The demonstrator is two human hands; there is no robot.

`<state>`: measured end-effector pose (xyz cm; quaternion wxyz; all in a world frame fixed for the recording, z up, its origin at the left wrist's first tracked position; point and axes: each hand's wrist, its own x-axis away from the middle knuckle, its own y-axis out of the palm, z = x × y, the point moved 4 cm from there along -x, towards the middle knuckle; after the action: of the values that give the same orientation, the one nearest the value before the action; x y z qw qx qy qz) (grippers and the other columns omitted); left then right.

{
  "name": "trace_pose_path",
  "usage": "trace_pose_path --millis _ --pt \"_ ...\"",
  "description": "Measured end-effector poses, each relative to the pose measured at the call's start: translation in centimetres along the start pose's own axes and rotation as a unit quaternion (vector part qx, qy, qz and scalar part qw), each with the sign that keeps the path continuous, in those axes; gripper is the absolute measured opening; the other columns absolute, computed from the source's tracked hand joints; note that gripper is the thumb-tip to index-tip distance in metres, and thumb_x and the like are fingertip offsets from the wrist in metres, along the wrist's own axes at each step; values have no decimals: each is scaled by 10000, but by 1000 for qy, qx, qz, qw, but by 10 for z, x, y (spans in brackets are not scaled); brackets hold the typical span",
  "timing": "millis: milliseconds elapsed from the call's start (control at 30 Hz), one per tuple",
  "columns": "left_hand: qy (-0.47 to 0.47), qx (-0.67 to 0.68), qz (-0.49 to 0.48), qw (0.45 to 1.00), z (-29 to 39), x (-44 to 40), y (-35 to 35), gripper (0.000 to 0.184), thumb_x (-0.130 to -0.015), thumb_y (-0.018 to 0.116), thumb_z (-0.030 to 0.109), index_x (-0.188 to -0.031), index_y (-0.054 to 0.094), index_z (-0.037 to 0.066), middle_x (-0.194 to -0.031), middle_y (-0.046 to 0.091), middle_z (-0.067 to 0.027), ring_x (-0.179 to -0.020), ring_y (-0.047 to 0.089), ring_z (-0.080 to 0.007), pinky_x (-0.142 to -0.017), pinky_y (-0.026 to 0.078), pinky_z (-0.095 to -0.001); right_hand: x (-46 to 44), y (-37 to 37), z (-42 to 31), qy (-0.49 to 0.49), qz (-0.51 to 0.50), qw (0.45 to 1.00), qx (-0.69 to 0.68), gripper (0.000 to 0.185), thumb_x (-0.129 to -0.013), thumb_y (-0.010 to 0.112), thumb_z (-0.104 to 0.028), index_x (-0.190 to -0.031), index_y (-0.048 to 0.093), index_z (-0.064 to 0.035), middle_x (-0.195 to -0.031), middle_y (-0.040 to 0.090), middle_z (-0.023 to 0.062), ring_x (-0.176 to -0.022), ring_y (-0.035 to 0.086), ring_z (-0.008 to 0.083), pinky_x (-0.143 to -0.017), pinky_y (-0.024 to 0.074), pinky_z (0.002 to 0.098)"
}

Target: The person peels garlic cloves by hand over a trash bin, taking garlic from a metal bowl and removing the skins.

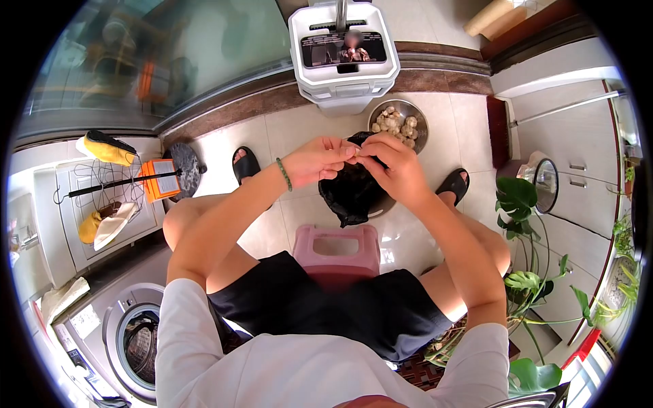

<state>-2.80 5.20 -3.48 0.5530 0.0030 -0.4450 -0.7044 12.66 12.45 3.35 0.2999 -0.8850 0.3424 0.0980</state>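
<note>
Both L hand & R hand have fingers clamped on one small pale pc., prob. garlic, above black bag, w/ many bulbs apparently whole in far metal bowl.

Near the frame's centre, both hands pinch a small pale piece above a black-lined bin; just upper right, a metal bowl holds garlic bulbs

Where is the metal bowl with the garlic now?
In the head view, the metal bowl of garlic is on the tiled floor, ahead and slightly right, just beyond the right hand and beside the black bag.
</note>
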Motion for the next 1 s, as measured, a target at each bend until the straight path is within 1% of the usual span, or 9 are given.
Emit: trace_pose_path --millis 100,167,400,467,600,700,800,867,1000 --pt "-5 16 -7 1000 2 2 3 276 -955 611 291 -1107 604 61 -970 622 9 -554 325 5 -485 285 -161 -1 -2 2 -2 1 1000 8 132 -781 682 33 -892 637 -21 -926 626 98 -767 634 289 -647 517 351" --pt "-6 15 -9 1000 6 4 6 269 -949 618 307 -1093 599 80 -901 557 35 -566 324 7 -506 271 -161 -1 -2 3 -4 8 1000 7 127 -783 677 36 -886 633 -21 -918 627 98 -761 634 287 -644 517 350" --pt "-35 -59 25 997 1 2 4 275 -947 621 312 -1086 623 75 -928 589 30 -571 324 -6 -509 275 -176 5 -2 7 -3 -30 1000 2 138 -788 658 45 -900 609 -20 -948 625 100 -760 636 285 -651 518 339" --pt "-8 -163 59 985 -2 -1 -5 298 -947 619 302 -1149 649 85 -877 613 63 -591 349 2 -502 281 -173 6 -2 7 11 -42 999 -13 140 -794 646 50 -904 595 -20 -956 618 104 -758 632 280 -651 515 335" --pt "31 -169 60 983 9 3 4 313 -944 622 275 -1207 647 108 -874 638 84 -617 373 7 -505 285 -177 6 2 10 57 -57 994 -71 139 -818 600 72 -908 546 -18 -948 582 110 -767 622 250 -669 507 317" --pt "38 -168 36 984 9 2 2 340 -944 623 273 -1238 633 104 -942 668 69 -651 418 18 -507 292 -174 11 7 20 86 -53 988 -114 122 -841 578 60 -921 524 -16 -914 546 105 -767 606 230 -672 494 311" --pt "50 -175 26 983 10 2 3 333 -937 635 260 -1228 638 98 -985 681 56 -672 456 26 -507 298 -167 11 6 22 103 -57 989 -87 94 -859 575 32 -921 518 -12 -884 524 98 -732 585 219 -655 478 315" --pt "86 -208 28 974 12 2 7 319 -930 649 248 -1208 649 92 -1004 689 42 -685 484 31 -503 300 -164 11 4 21 112 -71 988 -82 83 -874 556 39 -921 508 -10 -886 507 86 -761 562 198 -673 473 297" --pt "36 -210 66 975 7 0 2 321 -930 649 235 -1202 645 64 -892 644 61 -626 393 3 -522 293 -176 14 5 25 135 -84 982 -104 73 -892 528 39 -916 493 -20 -871 479 68 -780 526 164 -676 455 271"
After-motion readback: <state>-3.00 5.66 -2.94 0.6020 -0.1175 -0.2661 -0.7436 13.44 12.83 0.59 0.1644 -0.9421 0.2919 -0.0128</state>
